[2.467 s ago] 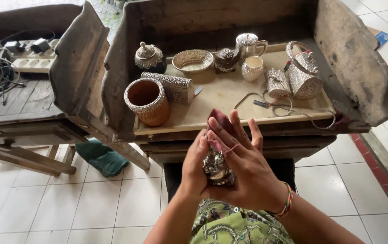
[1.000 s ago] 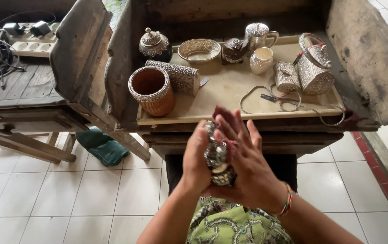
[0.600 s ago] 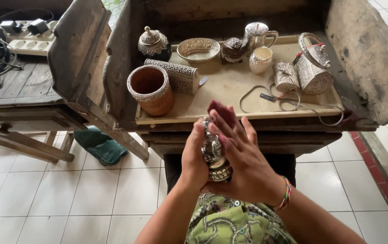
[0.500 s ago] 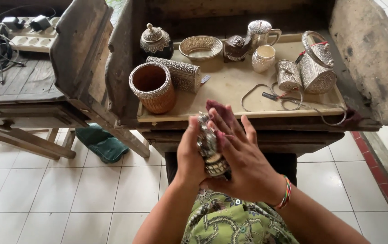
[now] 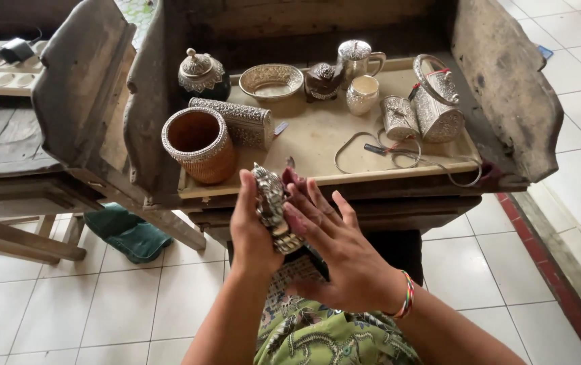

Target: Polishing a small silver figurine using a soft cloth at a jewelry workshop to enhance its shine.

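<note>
Item: small embossed silver-coloured metal ornament (image 5: 271,206), held upright in front of the bench edge, above my lap

Grip: my left hand (image 5: 253,233) is wrapped around its back and base; my right hand (image 5: 334,250) lies flat with fingers spread against its front face, pressing, not clenched

Handling, as I judge it: rigid, fairly dense for its bulk, relief gives purchase; thin raised detail could dent, so best held by base and sides

Nearby, on the worn wooden workbench (image 5: 317,145):
- woven brown cup with silver rim (image 5: 199,143), closest, left
- engraved silver cylinder box (image 5: 233,122) lying on its side
- lidded dark jar (image 5: 202,73), shallow silver bowl (image 5: 271,80), silver pitcher (image 5: 356,57)
- silver handled basket (image 5: 436,101), right
- loose wire loops (image 5: 378,152), near the front edge

Nothing stands between my hands and the bench
</note>
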